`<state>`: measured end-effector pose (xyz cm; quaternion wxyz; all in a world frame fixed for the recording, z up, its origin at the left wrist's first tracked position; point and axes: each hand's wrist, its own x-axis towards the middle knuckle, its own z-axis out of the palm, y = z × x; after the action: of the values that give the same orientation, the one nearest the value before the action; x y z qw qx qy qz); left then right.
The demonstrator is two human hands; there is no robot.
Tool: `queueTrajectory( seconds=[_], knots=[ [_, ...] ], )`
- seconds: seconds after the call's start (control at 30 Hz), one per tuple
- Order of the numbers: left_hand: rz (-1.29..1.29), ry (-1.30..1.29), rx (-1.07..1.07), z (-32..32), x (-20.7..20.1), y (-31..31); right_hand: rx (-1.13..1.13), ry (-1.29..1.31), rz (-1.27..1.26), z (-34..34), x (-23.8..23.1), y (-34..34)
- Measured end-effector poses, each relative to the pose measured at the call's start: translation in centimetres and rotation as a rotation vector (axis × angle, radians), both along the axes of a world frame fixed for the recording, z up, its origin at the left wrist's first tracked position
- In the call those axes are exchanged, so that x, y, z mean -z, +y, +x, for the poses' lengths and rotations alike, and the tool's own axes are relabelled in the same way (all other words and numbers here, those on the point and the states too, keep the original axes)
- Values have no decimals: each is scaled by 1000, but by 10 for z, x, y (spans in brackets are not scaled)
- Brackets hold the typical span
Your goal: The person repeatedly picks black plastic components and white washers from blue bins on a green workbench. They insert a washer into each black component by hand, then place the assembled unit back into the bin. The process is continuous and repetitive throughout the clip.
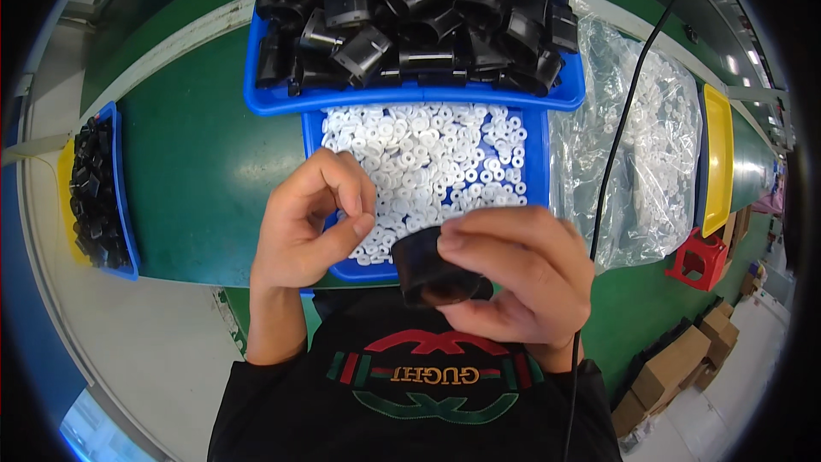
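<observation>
Head view. Landmark: the ring tray (537, 162), one, blue, on the green desk (197, 180).
- Rings (410, 145): white, small, many, loose inside the ring tray, with patches of its blue floor showing between them.
- Black part (423, 265): one, hollow, tilted, held at the near edge of the ring tray, right of its middle.
- Right hand (522, 278): fingers pinched the black part, thumb below, the others above and along its side.
- Left hand (316, 218): at the near left corner of the ring tray, apart from the black part; fingers curled, index tip and thumb tip close. Whether they met, or pinched anything small, could not be told.
- Bin (410, 101): blue, heaped with black pieces (385, 30), beyond the ring tray and covering its far edge.
- Bag (650, 154): clear, holding white pieces, just right of the ring tray.
- Yellow tray (720, 158): well right of the ring tray, past the bag.
- Side bin (124, 197): blue, filled with dark pieces (92, 192), well left of the ring tray.
- Stool (701, 258): red, on the floor, right of the ring tray.
</observation>
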<state>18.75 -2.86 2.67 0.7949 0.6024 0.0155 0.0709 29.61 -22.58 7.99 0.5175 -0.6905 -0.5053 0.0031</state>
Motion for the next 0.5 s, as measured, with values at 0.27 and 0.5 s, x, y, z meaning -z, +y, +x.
queueTrajectory(
  seconds=[0.27, 0.5],
  knots=[
    [34, -12, 64, 2, 5, 1, 45, 9, -20, 0, 1, -1],
    [41, 16, 45, -1, 4, 1, 55, -39, -54, 3, 4, -3]
  ],
)
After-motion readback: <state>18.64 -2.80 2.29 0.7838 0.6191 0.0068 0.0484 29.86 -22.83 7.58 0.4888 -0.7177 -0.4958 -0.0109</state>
